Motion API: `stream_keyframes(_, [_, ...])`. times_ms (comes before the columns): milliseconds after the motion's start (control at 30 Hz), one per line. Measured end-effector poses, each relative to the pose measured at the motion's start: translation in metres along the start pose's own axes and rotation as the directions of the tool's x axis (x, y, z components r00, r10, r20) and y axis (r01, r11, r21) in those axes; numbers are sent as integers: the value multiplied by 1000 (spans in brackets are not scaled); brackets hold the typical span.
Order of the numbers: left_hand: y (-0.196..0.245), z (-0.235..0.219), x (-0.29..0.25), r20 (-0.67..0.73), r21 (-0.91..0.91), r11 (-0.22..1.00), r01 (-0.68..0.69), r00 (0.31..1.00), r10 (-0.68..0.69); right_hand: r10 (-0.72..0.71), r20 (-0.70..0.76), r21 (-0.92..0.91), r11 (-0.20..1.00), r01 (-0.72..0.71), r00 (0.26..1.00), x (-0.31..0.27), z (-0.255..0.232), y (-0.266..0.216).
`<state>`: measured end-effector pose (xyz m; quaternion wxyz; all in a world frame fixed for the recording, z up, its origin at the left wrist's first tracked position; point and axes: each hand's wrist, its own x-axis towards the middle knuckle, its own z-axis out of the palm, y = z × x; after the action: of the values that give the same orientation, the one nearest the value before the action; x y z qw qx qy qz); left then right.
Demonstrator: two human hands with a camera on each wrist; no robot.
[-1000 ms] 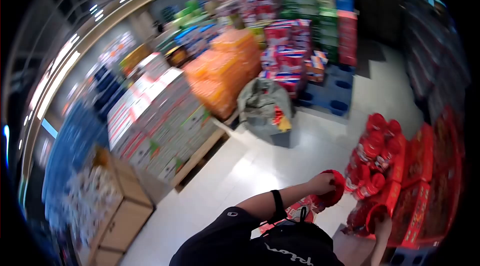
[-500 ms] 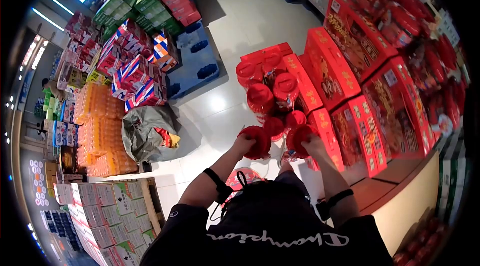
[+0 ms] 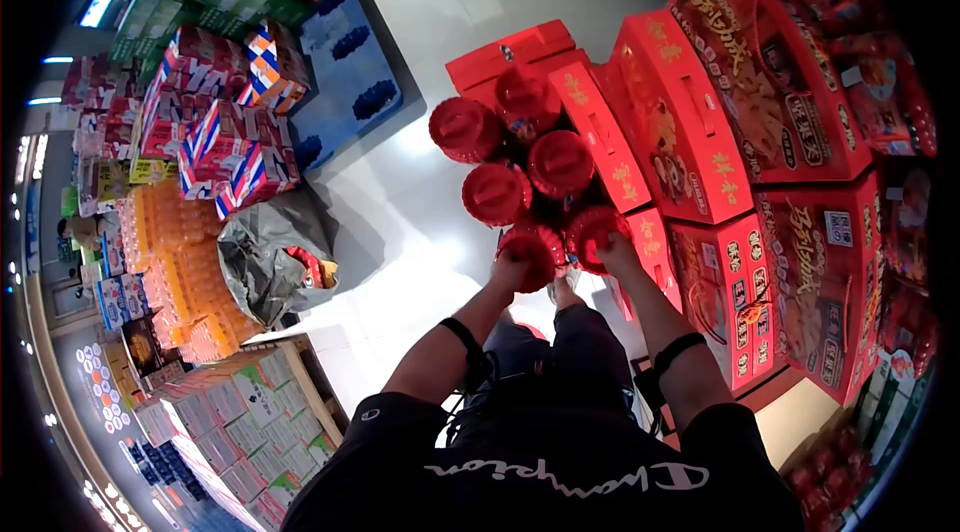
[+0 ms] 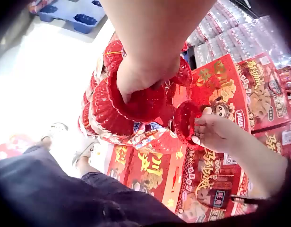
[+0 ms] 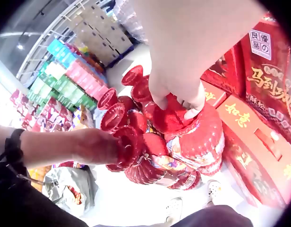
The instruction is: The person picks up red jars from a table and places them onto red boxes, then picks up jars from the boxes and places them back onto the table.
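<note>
In the head view my left hand [image 3: 508, 274] grips the flared top of a red, ribbed, lantern-shaped jar [image 3: 538, 250]. My right hand [image 3: 617, 257] holds the top of a matching jar [image 3: 590, 225] close beside it. The left wrist view shows the left fingers curled over the rim of that red jar [image 4: 106, 106], its lower body wrapped in a printed label. From the right wrist view, the right fingers and thumb pinch the other jar's rim, above its ribbed side [image 5: 200, 144]. Several more red jars [image 3: 497, 194] stand clustered just beyond both hands.
Red gift boxes [image 3: 700, 122] are stacked along the right. To the left are a grey bag [image 3: 270, 262], orange bottle packs [image 3: 185, 257], white cartons [image 3: 245, 432] and a blue pallet [image 3: 350, 57]. The person's feet [image 5: 174, 208] stand close to the jars.
The view has swung round toward the red boxes. Both hands, wide apart one second ago, have come together with their jars beside the cluster of jars.
</note>
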<state>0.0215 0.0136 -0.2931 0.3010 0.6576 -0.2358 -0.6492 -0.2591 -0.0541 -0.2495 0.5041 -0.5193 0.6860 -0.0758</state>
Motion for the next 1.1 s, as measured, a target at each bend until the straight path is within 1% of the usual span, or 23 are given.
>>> stream_keyframes(33, [-3, 6, -1, 1, 25, 1000, -6, 1000, 6, 9, 66, 52, 999, -12, 998, 16, 8, 19])
stream_keyframes(67, [4, 12, -1, 0, 52, 999, -16, 1000, 16, 11, 129, 105, 994, -25, 992, 25, 15, 31])
stream_keyframes(100, [7, 17, 1, 0, 80, 996, -32, 999, 33, 28, 86, 134, 990, -40, 996, 20, 14, 26])
stream_keyframes(133, [-2, 19, 8, -69, 218, 975, -54, 995, 70, 44, 38, 166, 985, -50, 998, 11, 8, 11])
stream_keyframes(167, [4, 19, 5, -78, 254, 966, -45, 995, 67, 62, -9, 199, 978, -59, 998, 2, 1, -1])
stream_keyframes(200, [19, 21, -1, -85, 291, 956, -38, 994, 65, 65, -16, 138, 988, -62, 998, -1, -3, -7])
stream_keyframes(233, [28, 23, -5, -92, 329, 944, -33, 994, 67, 46, -47, 151, 988, -39, 998, 0, -1, -5])
stream_keyframes(267, [36, 25, -10, -104, 404, 915, -6, 993, 52, 27, -79, 163, 987, -14, 997, -1, 1, -2])
stream_keyframes(333, [47, 28, -12, -136, 546, 836, 47, 990, 33, -22, -134, 173, 984, 46, 991, 6, 8, 8])
stream_keyframes(400, [51, 28, -20, -126, 592, 804, 53, 992, 27, -65, -181, 174, 980, 98, 981, 4, 16, 16])
stream_keyframes(500, [54, 24, -21, -73, 629, 777, 34, 997, 15, -33, -129, -60, 998, 25, 991, 3, 18, 17])
stream_keyframes(600, [53, 19, -19, -13, 644, 765, -7, 1000, 20, -70, -191, -228, 973, 25, 979, -3, 23, 12])
stream_keyframes(633, [55, 20, -19, 5, 646, 763, -23, 1000, 26, -73, -192, -253, 967, 23, 979, -5, 22, 7])
stream_keyframes(700, [67, 28, -29, -52, 641, 767, 23, 999, 14, -82, -191, -301, 953, 21, 978, -8, 16, -4])
stream_keyframes(733, [72, 29, -34, -83, 640, 767, 46, 996, 9, -134, -252, -258, 964, 67, 958, -4, 19, 4])
stream_keyframes(800, [82, 29, -40, -81, 672, 740, 21, 996, 46, -221, -379, -171, 971, 167, 899, 1, 27, 17])
stream_keyframes(833, [81, 27, -42, -76, 690, 724, 6, 995, 65, -212, -376, -160, 974, 162, 902, -9, 19, 2])
stream_keyframes(900, [81, 17, -39, 34, 740, 671, -40, 999, 22, -198, -383, -142, 978, 154, 902, -32, -6, -26])
stream_keyframes(967, [109, 16, -51, 161, 777, 616, -130, 987, 6, -205, -305, -60, 979, 196, 930, -48, -20, -26])
stream_keyframes(1000, [151, 21, -80, 234, 788, 584, -195, 972, 9, -208, -275, -19, 977, 211, 939, -61, -28, -22])
stream_keyframes(1033, [180, 22, -97, 314, 792, 548, -267, 950, 9, -209, -173, -41, 978, 205, 962, -64, -29, 1])
stream_keyframes(1067, [172, 16, -88, 348, 836, 458, -302, 937, -18, -203, -77, -62, 978, 199, 976, -68, -29, 25])
stream_keyframes(1100, [163, 10, -78, 382, 867, 363, -341, 923, -45, -132, -24, -152, 980, 127, 991, -86, -34, 31])
